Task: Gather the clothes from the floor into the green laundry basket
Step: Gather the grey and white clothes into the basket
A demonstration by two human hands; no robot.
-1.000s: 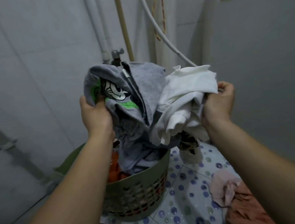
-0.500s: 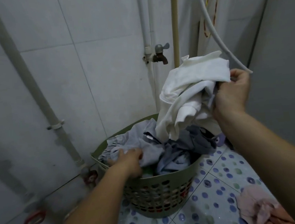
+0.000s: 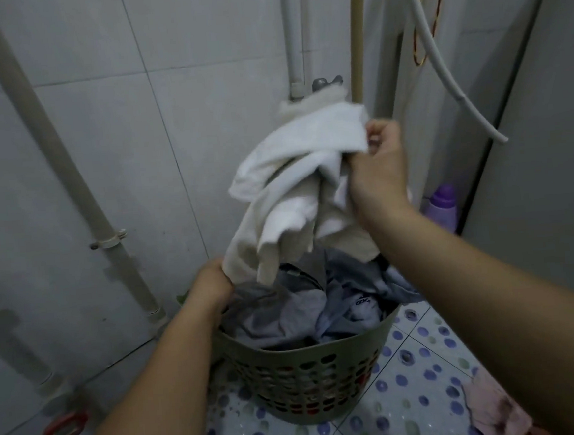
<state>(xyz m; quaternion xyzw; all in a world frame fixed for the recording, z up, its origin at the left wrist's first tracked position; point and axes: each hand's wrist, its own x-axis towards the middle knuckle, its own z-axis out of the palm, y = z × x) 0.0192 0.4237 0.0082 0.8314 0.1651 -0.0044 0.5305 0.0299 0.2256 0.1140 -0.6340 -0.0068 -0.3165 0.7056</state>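
Green basket standing on the dotted floor tiles in the corner, close to the tiled wall. It is heaped above the rim with grey clothes; one bluish-grey piece with a small dark print lies toward the right side, and some cloth spills over the far right rim. Red shows through the wall holes low down.

White cloth, bunched and hanging, directly above the basket; its lower folds reach down to the grey heap. Right hand grips the upper right part of this cloth, fingers curled round the bunched fabric, the forearm coming in from the lower right. Left hand at the near left rim of the basket, in among the grey clothes and just under the lower edge of the white cloth; its fingers are buried in fabric, so whether they are closed on anything cannot be told.

Pink cloth lying on the floor at the lower right, well apart from the basket.

Behind: tap on the wall pipe, partly hidden by the white cloth; slanted pipe at left; grey hose hanging at right; purple bottle on the floor behind the right arm; red ring at the lower left.
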